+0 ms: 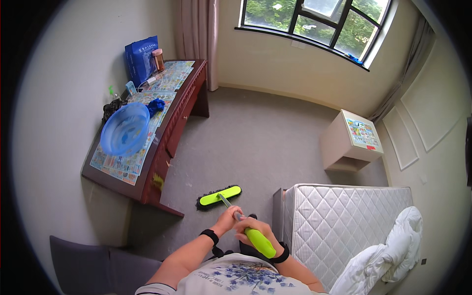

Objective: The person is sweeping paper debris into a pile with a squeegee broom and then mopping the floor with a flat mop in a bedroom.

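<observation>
Both hands grip a long-handled floor broom. My left hand (228, 220) is closed around the grey pole (225, 201), lower down toward the broom head. Closer to my body, my right hand (257, 229) wraps the upper pole beside the lime-green end grip (261, 244). The broom head (220, 195) is lime green with a dark bristle fringe and rests on the grey floor (236, 147) ahead of my feet. Each wrist wears a black band. My feet are mostly hidden under my arms and shirt.
On my left is a dark red wooden desk (147, 191) with a blue plastic basin (125, 129), a blue bag (142, 61) and a brown bottle (158, 61). To the right lie a bare mattress (332, 217) and a white quilt (391, 250). A bedside cabinet (333, 143) stands beyond the mattress.
</observation>
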Motion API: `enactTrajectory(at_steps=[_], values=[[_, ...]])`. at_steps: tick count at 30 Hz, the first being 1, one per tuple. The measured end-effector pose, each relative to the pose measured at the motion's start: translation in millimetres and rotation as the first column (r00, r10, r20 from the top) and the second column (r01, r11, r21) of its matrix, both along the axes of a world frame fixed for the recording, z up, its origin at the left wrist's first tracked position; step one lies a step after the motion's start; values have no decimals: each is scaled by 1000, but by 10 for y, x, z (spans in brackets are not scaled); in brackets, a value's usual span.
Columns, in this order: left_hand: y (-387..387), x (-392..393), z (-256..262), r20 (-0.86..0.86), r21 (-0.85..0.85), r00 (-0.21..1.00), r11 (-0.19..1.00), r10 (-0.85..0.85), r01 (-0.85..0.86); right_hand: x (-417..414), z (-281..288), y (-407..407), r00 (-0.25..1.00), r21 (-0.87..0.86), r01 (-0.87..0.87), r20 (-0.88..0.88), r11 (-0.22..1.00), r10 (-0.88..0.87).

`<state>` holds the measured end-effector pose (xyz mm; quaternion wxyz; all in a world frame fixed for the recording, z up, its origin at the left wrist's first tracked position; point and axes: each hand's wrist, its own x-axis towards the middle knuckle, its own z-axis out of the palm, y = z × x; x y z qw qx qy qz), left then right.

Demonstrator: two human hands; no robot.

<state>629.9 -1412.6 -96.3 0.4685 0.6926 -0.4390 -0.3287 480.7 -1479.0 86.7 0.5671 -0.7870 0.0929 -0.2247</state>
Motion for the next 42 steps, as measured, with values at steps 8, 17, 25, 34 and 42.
enactTrajectory(at_steps=[8, 17, 25, 34, 42], values=[[-629, 528, -731, 121, 23, 990, 997, 74, -78, 584, 71, -928, 981, 85, -190, -11, 978, 191], [-1749, 792, -900, -160, 155, 959, 966, 233, -209, 998, 347, -2382, 982, 420, -172, 7, 891, 186], [-2709, 1096, -361, 23, 126, 986, 978, 167, -168, 1010, 563, -3016, 993, 304, -116, 67, 946, 100], [-4125, 1600, 183, 277, -153, 956, 986, 101, -60, 1214, 503, -3543, 987, 14, 2, 159, 1000, -5], [-4939, 1859, -92, 207, -46, 965, 984, -161, 174, 1869, -254, -4361, 945, -142, 316, -43, 938, -324]])
